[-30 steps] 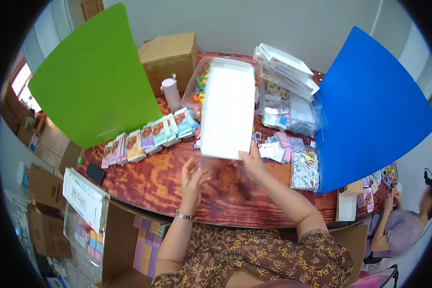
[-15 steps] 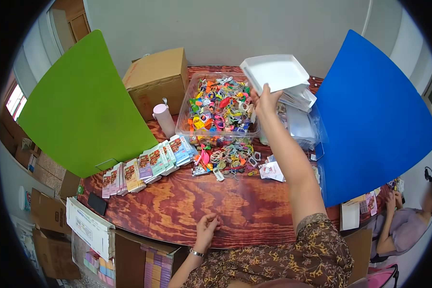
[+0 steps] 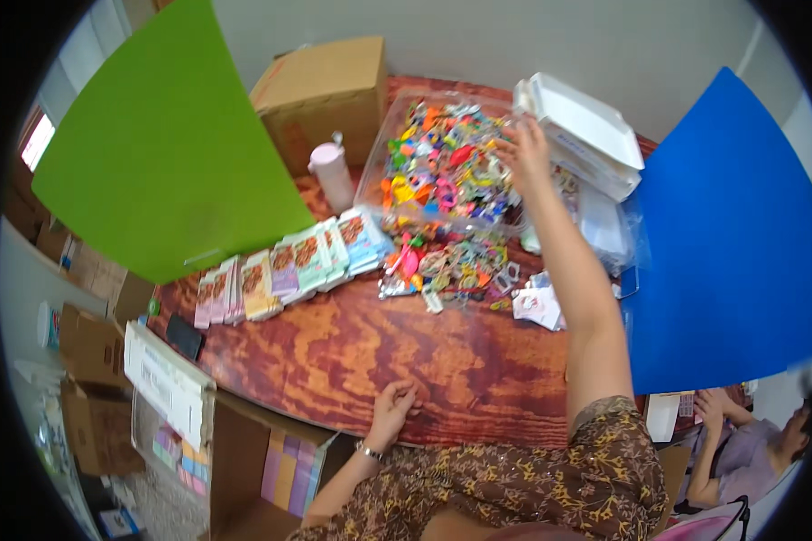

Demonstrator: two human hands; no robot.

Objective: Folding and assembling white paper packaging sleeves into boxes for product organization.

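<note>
My right hand (image 3: 525, 155) is stretched out over the right edge of a clear plastic tub (image 3: 370, 176), its fingers apart with nothing held between them. The tub is heaped with small colourful toys and trinkets (image 3: 451, 162). Just right of that hand lies a shallow white box tray (image 3: 591, 117), tilted on top of other white boxes (image 3: 595, 164). My left hand (image 3: 393, 412) rests near the table's front edge, fingers curled in and nothing visible in them. A pile of trinkets and rubbery bands (image 3: 456, 266) lies in front of the tub.
Rows of printed card packs (image 3: 311, 261) lie left of the pile, by a pink bottle (image 3: 332, 176) and a cardboard box (image 3: 325, 104). A green panel (image 3: 171, 153) and a blue panel (image 3: 726, 243) flank the table (image 3: 334, 361). Another person (image 3: 749, 460) sits at the right.
My right hand has let go of the white tray, which now lies on the white boxes. The view has shifted, while my left hand stays at the table's front edge.
</note>
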